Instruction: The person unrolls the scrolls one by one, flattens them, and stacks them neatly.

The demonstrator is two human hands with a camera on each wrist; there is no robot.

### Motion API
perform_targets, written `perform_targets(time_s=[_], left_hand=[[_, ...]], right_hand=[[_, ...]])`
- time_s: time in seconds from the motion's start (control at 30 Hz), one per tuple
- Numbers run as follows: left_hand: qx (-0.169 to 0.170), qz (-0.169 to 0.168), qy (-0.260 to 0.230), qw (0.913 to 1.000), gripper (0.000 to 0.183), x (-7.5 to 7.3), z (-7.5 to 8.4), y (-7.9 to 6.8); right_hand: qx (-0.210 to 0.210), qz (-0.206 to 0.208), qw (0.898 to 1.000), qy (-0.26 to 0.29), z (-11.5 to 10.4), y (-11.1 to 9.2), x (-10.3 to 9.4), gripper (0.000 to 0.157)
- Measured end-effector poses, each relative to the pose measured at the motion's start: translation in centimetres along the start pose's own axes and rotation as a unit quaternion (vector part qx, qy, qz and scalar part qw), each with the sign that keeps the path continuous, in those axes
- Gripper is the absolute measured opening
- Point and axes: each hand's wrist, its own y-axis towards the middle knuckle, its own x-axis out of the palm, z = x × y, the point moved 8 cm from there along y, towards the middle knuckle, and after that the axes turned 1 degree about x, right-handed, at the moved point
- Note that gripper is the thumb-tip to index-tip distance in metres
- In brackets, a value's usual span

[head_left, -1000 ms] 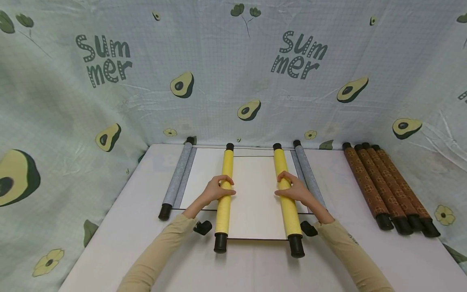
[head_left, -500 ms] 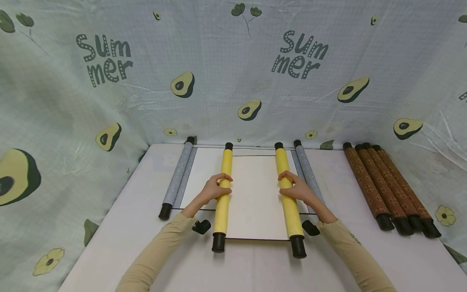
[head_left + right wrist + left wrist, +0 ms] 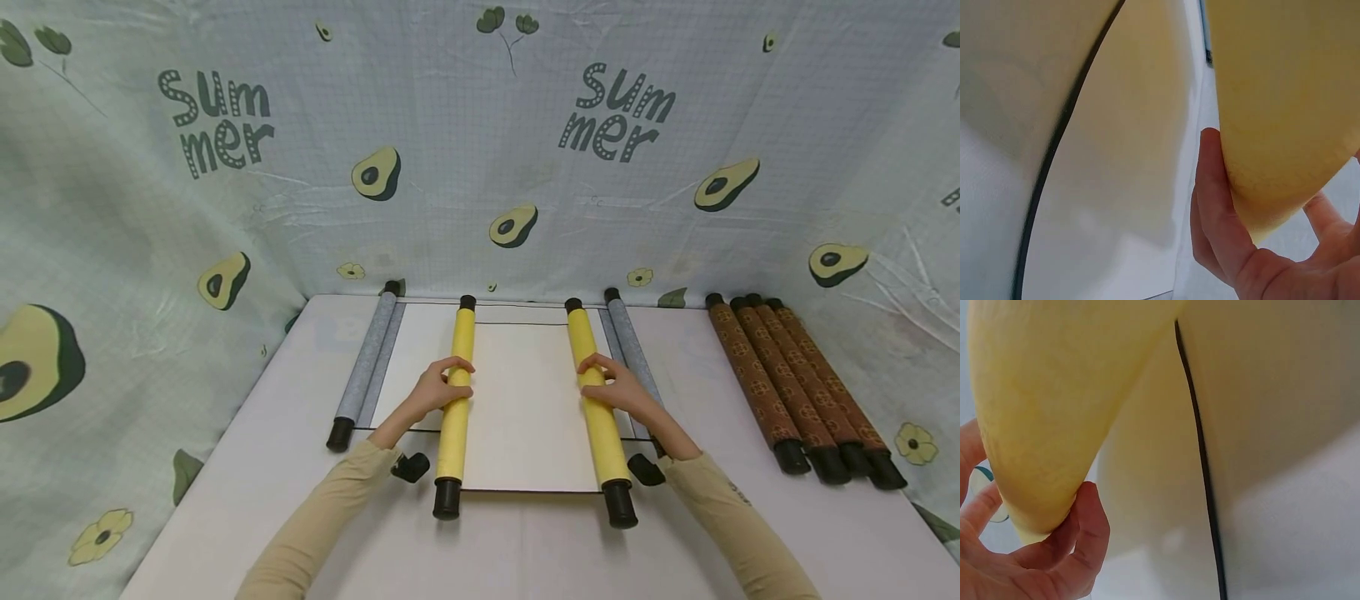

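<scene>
A yellow scroll lies partly unrolled, its white sheet spread between two yellow rolls with black end caps. My left hand holds the left roll near its middle, thumb and fingers curled round it. In the same way my right hand grips the right roll. The left wrist view has the fingertips pressed against the yellow roll. In the right wrist view the fingers wrap the other roll. Behind the yellow scroll, an opened grey scroll is partly covered.
Several brown patterned scrolls with black caps lie side by side at the right of the white table. The grey scroll's right roll stands close beyond my right hand. A patterned curtain hangs behind the table and at both sides.
Both hands have moved apart with the yellow rolls, left hand slightly left and right hand slightly right. More of the white sheet shows between them.
</scene>
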Motion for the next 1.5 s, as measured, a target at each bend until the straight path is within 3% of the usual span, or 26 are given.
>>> perform_targets(time_s=[0.17,0.2,0.3,0.5,0.8,1.03,1.5], left_hand=[[-0.003,-0.002,-0.007,1.0,0.029,-0.1,0.0,-0.1],[-0.02,0.002,-0.004,0.9998,0.03,-0.1,0.0,-0.1],[-0.027,0.01,0.007,0.9996,0.031,-0.1,0.1,-0.1],[-0.02,0.029,0.031,0.9989,0.036,-0.2,0.2,0.1],[-0.013,0.041,0.023,0.9988,0.034,-0.9,0.1,0.0],[-0.02,0.039,0.018,0.9989,0.031,-1.3,-0.2,-0.1],[-0.029,0.043,0.033,0.9981,0.026,-1.6,-0.6,0.0]], right_hand=[[-0.003,-0.001,1.0,0.03,0.0,-0.1,-0.1,0.031],[-0.003,-0.003,0.999,0.035,0.0,-0.2,-0.1,0.032],[-0.003,0.0,0.999,0.033,-0.1,-0.3,-0.1,0.036],[0.001,0.003,1.0,0.02,-0.1,-0.4,-0.2,0.045],[-0.012,-0.016,1.0,0.009,-0.2,-0.6,-0.8,0.046],[-0.006,-0.04,0.998,0.037,0.6,-0.4,-1.0,0.04],[-0.013,-0.026,0.999,0.023,0.3,-0.7,-1.2,0.026]])
